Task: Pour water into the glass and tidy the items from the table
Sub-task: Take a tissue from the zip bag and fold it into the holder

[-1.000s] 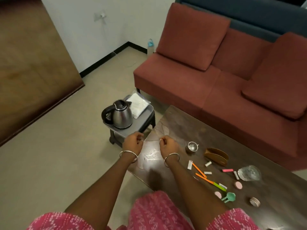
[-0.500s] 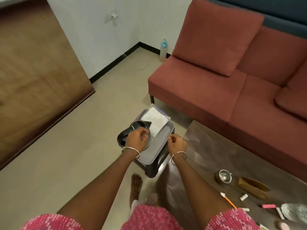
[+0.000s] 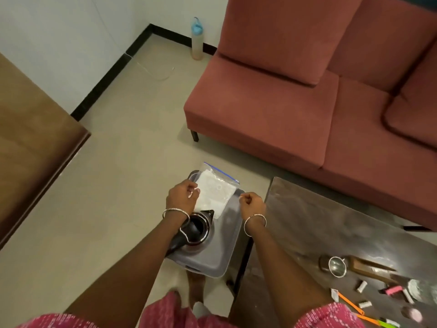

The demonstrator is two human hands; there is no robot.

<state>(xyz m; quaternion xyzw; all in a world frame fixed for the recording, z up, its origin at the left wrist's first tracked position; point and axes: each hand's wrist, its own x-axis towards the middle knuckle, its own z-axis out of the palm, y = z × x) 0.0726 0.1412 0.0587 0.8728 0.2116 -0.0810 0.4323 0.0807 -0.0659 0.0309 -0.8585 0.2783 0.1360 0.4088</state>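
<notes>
Left hand [image 3: 183, 197] sits over the 9 o'clock edge of the zip bag [image 3: 216, 192], fingers curled, tips at the bag's edge; can't tell if it pinches the bag or only touches it. Right hand [image 3: 253, 204] is at 3 o'clock of the bag, just off its corner, fingers curled into a loose fist with nothing seen in it. There is a bangle on each wrist.

The bag is clear with a blue zip strip and white contents. It lies flat on the grey stool [image 3: 224, 252], at the stool's 12 o'clock end. The kettle [image 3: 197, 229] stands on the same stool at 6 o'clock of the bag, its spout touching the bag's near edge and its black handle partly under the left forearm.

The dark table [image 3: 319, 233] is at 3 o'clock of the stool, right beside it. At its 5 o'clock end:
- steel cup [image 3: 337, 266], upright
- wooden holder [image 3: 371, 268] just beside the cup at 3 o'clock
- white spools [image 3: 361, 285]
- pink piece [image 3: 393, 290]
- orange sticks [image 3: 350, 304]
- clear glassy item [image 3: 423, 290], blurred at the frame edge, too soft to tell what it is

Red sofa [image 3: 260, 114] is at 12 to 2 o'clock. A bottle [image 3: 197, 39] stands on the floor against the wall at 12 o'clock.
</notes>
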